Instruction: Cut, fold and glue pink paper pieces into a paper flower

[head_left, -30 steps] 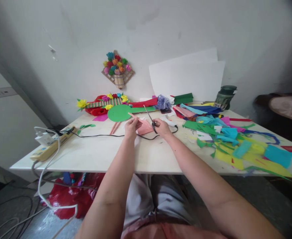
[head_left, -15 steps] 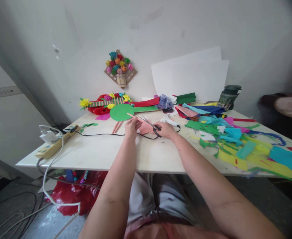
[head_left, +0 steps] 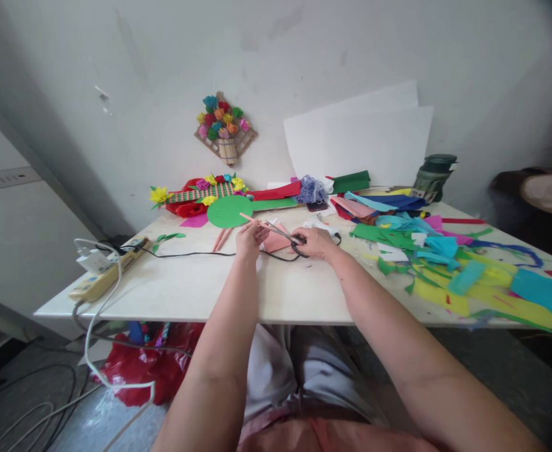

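My left hand [head_left: 250, 240] is closed on a thin peach paper strip [head_left: 246, 217], whose far end sticks out up and to the left. In my right hand [head_left: 319, 243] are black-handled scissors [head_left: 299, 246]. Their blades point left to the strip beside my left fingers and look nearly closed; whether they touch the paper I cannot tell. A peach paper sheet [head_left: 276, 242] lies beneath the blades. Left of my left hand, peach strips [head_left: 221, 240] rest on the table [head_left: 176, 289]. Behind them is a round green piece [head_left: 230, 212].
A black cord [head_left: 195, 255] crosses the table from the power strip [head_left: 110, 271] at left. A white glue gun [head_left: 317, 223] lies behind my right hand. Coloured paper scraps [head_left: 440, 257] cover the right side. A dark green bottle [head_left: 434, 177] stands at the back right.
The scissor blades, spread apart before, have come closer together at the strip. Both hands stay in nearly the same place. The camera view has shifted slightly.
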Demonstrator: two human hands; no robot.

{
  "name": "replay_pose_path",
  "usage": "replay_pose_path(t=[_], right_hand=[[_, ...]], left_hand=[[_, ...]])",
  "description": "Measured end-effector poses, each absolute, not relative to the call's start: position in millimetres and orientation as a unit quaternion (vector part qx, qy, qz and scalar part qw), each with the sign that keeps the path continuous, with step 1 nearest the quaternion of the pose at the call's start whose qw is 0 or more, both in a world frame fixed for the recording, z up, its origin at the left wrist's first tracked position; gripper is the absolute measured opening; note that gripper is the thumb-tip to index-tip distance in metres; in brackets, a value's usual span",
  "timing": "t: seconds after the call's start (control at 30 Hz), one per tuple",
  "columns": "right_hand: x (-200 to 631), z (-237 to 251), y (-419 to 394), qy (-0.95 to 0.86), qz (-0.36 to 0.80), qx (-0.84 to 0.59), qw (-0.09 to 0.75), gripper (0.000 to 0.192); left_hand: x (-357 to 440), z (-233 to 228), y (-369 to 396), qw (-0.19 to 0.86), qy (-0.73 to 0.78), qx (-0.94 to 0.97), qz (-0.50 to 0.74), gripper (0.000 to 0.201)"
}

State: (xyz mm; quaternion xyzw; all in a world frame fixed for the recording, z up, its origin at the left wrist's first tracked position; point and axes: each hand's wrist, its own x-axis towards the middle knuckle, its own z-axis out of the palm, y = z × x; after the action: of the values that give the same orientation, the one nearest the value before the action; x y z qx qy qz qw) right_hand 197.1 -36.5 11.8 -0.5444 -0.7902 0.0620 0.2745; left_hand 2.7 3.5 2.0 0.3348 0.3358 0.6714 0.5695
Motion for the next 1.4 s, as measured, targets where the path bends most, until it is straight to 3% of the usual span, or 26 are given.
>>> replay_pose_path(t=[0.23,0.47,1.4], right_hand=[[197.3,11.5,-36.6,-0.788,0.056,-0.548,0.275,0.04],[197.3,13.1,-38.1,-0.79,0.057,-0.541,0.282,0.036],[198.4,11.3,-35.1,-0.798,0.047,-0.538,0.268,0.035]], left_hand=[[6.0,9.8,-5.0,0.596,0.343,0.319,0.653,0.009],[5.7,10.3,-5.7,0.597,0.357,0.33,0.638,0.02],[2.1,4.6,-1.1,0.592,0.35,0.375,0.621,0.021]])
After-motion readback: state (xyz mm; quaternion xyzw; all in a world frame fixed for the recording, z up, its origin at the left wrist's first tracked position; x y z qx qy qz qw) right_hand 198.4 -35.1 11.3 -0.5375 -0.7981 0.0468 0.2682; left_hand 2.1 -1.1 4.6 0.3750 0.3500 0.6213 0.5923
